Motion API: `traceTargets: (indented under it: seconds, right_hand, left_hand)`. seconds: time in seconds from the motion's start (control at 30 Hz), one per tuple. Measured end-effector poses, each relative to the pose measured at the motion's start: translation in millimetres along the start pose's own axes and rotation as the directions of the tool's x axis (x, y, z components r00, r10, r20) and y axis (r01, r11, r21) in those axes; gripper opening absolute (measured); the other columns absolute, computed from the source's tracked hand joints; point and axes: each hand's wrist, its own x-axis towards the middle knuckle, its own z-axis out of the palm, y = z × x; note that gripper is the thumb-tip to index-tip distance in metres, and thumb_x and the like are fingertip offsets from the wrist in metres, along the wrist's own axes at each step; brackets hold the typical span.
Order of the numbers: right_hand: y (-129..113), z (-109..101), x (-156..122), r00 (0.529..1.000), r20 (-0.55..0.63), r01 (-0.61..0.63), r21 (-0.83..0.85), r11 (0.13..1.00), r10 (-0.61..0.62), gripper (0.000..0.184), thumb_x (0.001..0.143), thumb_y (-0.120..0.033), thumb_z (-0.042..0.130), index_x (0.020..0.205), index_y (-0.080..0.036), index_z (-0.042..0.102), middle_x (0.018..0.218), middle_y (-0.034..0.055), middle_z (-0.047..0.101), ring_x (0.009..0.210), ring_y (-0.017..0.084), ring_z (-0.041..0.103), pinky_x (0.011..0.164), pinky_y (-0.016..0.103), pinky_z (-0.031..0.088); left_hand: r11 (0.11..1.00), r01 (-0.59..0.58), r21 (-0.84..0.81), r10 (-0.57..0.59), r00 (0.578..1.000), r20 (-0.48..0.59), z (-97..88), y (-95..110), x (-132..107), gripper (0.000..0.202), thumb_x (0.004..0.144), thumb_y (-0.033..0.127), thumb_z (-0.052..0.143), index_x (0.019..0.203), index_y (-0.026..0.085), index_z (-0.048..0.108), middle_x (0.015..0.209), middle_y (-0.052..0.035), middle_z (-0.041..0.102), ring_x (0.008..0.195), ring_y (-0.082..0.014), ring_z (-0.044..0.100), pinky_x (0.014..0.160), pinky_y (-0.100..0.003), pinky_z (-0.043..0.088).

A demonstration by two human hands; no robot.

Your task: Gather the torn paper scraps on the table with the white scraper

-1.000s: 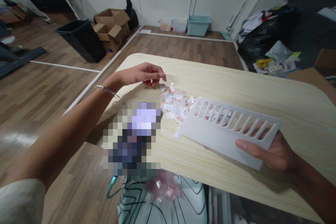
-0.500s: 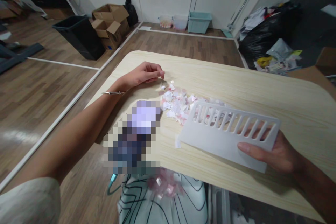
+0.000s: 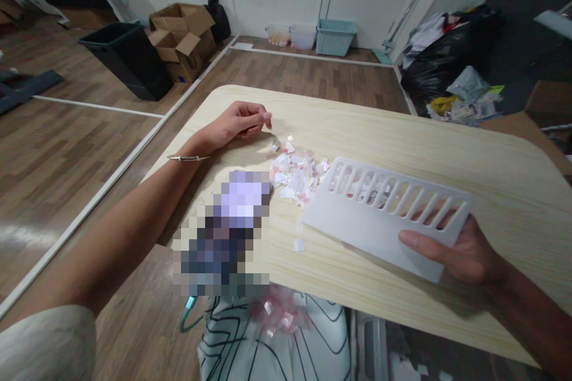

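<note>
My right hand point(image 3: 465, 247) grips one end of a white slotted plastic panel point(image 3: 375, 229), thumb on top and fingers underneath. The panel tilts over part of a pile of small white and pink paper scraps point(image 3: 297, 175), and some show through its slots. Just beyond the pile's far left edge, my left hand point(image 3: 243, 121) rests on the table with curled fingers and the thumb against them. Whatever is between those fingertips, if anything, is hidden. A loose white scrap point(image 3: 299, 245) lies by the panel's near left corner.
A pixelated phone-like object point(image 3: 243, 196) lies on the pale wooden table point(image 3: 504, 190) near my left forearm. More pinkish scraps point(image 3: 281, 312) sit on the patterned cloth point(image 3: 313, 351) over my lap. Beyond stand a black bin point(image 3: 129, 62), cardboard boxes point(image 3: 181, 41) and a teal tub point(image 3: 335, 38).
The panel in my right hand has shifted slightly away from me, uncovering more of the loose scraps by its left corner. My left hand has drawn a little left from the pile.
</note>
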Motion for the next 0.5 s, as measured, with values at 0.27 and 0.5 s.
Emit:
traceTargets:
  seconds: [0.27,0.5]
  right_hand:
    - [-16,9,-1,1.000,0.026,-0.006,0.049,0.999,0.005,0.017,0.093,-0.047,0.097,0.089,-0.032,0.091,0.074,0.0017,0.081,0.062,0.023,0.072,0.054,0.030,0.057]
    - [-12,14,-10,0.999,0.019,-0.035,0.044,0.998,0.034,0.016,0.096,-0.049,0.091,0.090,-0.034,0.089,0.074,0.0007,0.078,0.060,0.021,0.068,0.054,0.030,0.054]
  left_hand:
    - [0.999,0.022,-0.027,-0.023,0.999,-0.037,2.6,2,-2,0.026,0.098,0.034,0.086,0.080,0.019,0.073,0.055,0.0049,0.046,0.049,-0.0079,0.032,0.048,-0.023,0.025]
    - [0.999,0.038,-0.021,-0.039,0.999,-0.029,0.5,-1,-1,0.024,0.098,0.034,0.086,0.082,0.018,0.075,0.055,0.0048,0.046,0.050,-0.0081,0.031,0.048,-0.023,0.023]
